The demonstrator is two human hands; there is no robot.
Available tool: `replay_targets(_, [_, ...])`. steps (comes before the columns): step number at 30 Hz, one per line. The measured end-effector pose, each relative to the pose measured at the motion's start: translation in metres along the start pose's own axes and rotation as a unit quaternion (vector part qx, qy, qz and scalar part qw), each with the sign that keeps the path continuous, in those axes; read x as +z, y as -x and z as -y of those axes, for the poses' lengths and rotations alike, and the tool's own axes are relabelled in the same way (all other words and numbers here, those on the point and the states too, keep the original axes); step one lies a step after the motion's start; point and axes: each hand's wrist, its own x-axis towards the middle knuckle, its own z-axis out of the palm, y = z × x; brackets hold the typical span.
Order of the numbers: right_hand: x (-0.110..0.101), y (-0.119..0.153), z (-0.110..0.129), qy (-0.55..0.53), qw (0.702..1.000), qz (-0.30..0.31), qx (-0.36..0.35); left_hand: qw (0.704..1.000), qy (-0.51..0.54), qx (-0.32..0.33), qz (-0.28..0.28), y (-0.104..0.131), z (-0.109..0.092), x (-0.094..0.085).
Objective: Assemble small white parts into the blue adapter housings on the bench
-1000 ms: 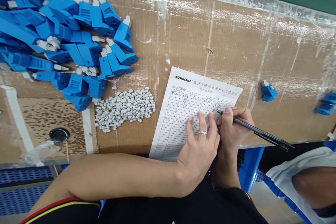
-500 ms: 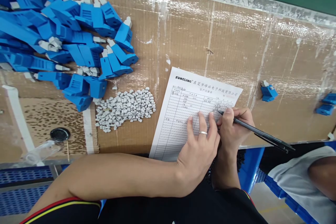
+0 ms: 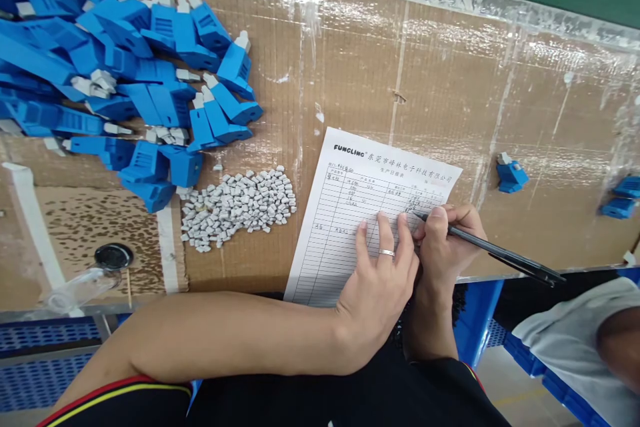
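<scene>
A printed form [image 3: 320, 260] with a ruled table and some handwriting lies tilted at the front edge of the cardboard-covered table [image 3: 350, 67]. My left hand [image 3: 383, 280], with a ring on one finger, rests flat on the sheet, its fingers spread. In my right hand [image 3: 447, 243] is a black pen [image 3: 505, 255], gripped near its point. The pen's tip touches or nearly touches the upper right part of the form. Left of the paper lies a heap of small grey-white pieces [image 3: 240, 207].
Blue plastic parts [image 3: 150, 93] with grey-white ends are piled at the far left. A clear bottle [image 3: 83, 290] with a black cap [image 3: 114, 256] lies at the front left. Single blue parts [image 3: 511, 175] sit to the right. Another person's light sleeve [image 3: 585, 327] shows at the lower right.
The pen's back end has swung slightly right and up as my right hand shifts a little. My left hand and the form stay in place.
</scene>
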Motion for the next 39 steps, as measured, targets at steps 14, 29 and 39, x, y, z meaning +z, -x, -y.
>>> replay_targets(14, [0.0012,-0.0018,0.0069,0.04,0.999,-0.003,-0.012,1.0,-0.006,0.0,-0.008,0.0002,0.0003,0.0006])
replay_targets(29, [0.0014,-0.0004,0.004,0.044,0.999,-0.012,-0.005,1.0,0.0,-0.002,-0.008,0.0004,-0.0011,0.0017])
replay_targets(39, [0.0006,-0.0005,0.0043,0.035,0.999,0.006,-0.006,1.0,-0.002,0.004,0.001,0.0003,0.0005,-0.0001])
